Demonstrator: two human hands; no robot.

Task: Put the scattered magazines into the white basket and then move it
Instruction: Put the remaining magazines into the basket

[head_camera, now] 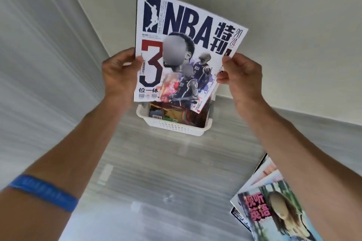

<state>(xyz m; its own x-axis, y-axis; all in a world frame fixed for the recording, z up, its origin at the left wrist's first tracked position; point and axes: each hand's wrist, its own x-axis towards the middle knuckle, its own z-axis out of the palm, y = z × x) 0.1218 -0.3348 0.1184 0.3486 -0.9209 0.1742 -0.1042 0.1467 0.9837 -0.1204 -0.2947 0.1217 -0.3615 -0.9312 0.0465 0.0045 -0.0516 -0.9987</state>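
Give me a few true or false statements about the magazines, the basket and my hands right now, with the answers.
1. Both hands hold the NBA magazine. True: left hand and right hand grip its side edges.
2. The white basket is empty. False: it already holds magazines.
3. The NBA magazine is held above the basket. True.
4. No magazines remain outside the basket. False: a magazine pile lies at lower right.
5. The right forearm wears a blue wristband. False: the blue wristband is on the left.

Mag (182,49) above basket (176,126) w/ mags inside — loose pile (270,201) near right
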